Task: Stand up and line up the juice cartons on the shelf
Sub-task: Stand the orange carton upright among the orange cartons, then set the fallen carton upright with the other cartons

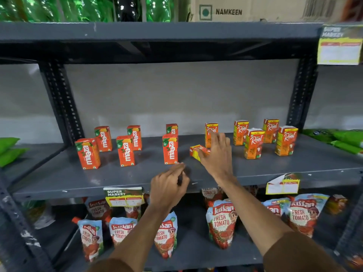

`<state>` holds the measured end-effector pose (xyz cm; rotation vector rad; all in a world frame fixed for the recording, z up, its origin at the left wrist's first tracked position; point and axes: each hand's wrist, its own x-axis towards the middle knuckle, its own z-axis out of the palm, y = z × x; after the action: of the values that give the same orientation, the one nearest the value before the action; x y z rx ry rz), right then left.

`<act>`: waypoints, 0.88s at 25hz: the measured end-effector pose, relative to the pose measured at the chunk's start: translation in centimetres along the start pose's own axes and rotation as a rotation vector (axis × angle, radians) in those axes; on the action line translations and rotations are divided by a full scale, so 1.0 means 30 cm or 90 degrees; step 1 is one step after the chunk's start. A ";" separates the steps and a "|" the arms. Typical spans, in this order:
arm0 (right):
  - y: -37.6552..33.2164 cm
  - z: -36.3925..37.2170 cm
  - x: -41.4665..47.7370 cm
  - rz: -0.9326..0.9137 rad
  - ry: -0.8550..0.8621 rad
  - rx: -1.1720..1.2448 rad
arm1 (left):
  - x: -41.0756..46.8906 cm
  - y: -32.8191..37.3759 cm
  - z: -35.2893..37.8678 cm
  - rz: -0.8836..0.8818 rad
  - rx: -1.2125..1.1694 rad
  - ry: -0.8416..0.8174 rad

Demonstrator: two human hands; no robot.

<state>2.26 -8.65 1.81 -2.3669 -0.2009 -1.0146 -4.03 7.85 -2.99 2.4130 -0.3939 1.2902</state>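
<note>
Small orange juice cartons stand on a grey metal shelf [117, 179]. Several Maaza cartons [87, 153] are upright on the left and middle, the nearest one [170, 149] just beyond my left hand. Several Real cartons [254, 143] stand on the right. One carton lies on its side [196, 151] in the middle. My right hand [217, 154] rests on this fallen carton, fingers spread over it, partly hiding an upright Real carton [211, 128] behind. My left hand [169, 187] hovers over the shelf's front edge, fingers loosely curled, holding nothing.
Tomato ketchup pouches [223, 222] fill the shelf below. Price tags [124, 196] hang from the shelf's front lip. Green packets [345, 140] lie at both ends of the shelf. Green bottles and a Namkeen cardboard box [245, 8] sit on the shelf above.
</note>
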 end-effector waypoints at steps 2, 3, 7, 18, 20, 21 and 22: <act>0.067 -0.020 -0.012 0.047 -0.066 0.032 | 0.044 0.070 0.039 0.017 0.040 -0.050; 0.086 -0.019 -0.014 0.085 -0.103 0.064 | 0.063 0.099 0.061 0.006 0.060 -0.076; 0.113 0.027 0.004 0.104 -0.188 0.058 | 0.077 0.130 0.115 0.001 0.186 -0.130; -0.040 -0.176 -0.023 0.043 0.130 0.307 | 0.062 0.134 0.132 -0.046 0.180 -0.136; -0.087 -0.254 -0.037 -0.002 0.194 0.343 | 0.057 0.136 0.133 -0.056 0.179 -0.130; -0.107 -0.292 -0.044 -0.024 0.224 0.357 | 0.057 0.141 0.132 -0.056 0.181 -0.130; -0.126 -0.325 -0.052 -0.042 0.248 0.370 | 0.059 0.147 0.130 -0.053 0.184 -0.134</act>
<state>-6.22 -10.66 7.81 -1.6223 -0.3696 -1.2284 -2.03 2.05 -2.66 2.7868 -0.1684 1.1262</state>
